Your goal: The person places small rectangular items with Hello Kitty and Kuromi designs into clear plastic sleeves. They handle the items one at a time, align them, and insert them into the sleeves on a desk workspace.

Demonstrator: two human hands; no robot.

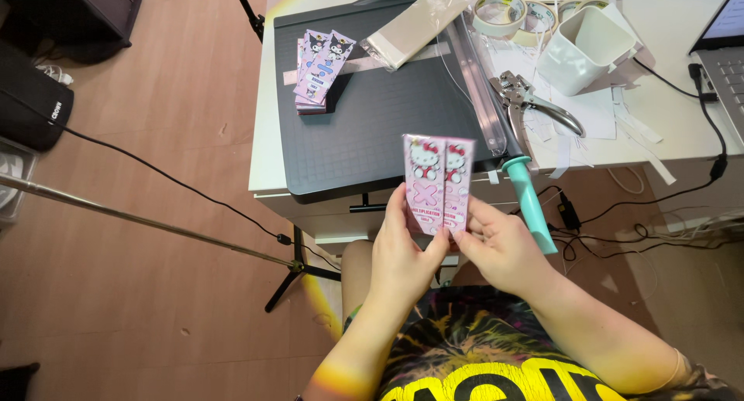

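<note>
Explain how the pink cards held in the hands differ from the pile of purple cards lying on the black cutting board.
The pink printed cards are held up side by side by the left hand and right hand; the pile of purple printed cards lies flat on the black cutting board, untouched. The pink cards stand nearly upright in view; the purple pile lies tilted and fanned. Both are narrow, cartoon-printed strips.

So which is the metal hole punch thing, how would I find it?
Start at the black cutting mat on the white desk. Beyond its right edge, below the white square cup, lies the hole punch among paper strips. It is the only shiny silver tool with plier-like handles.
</note>
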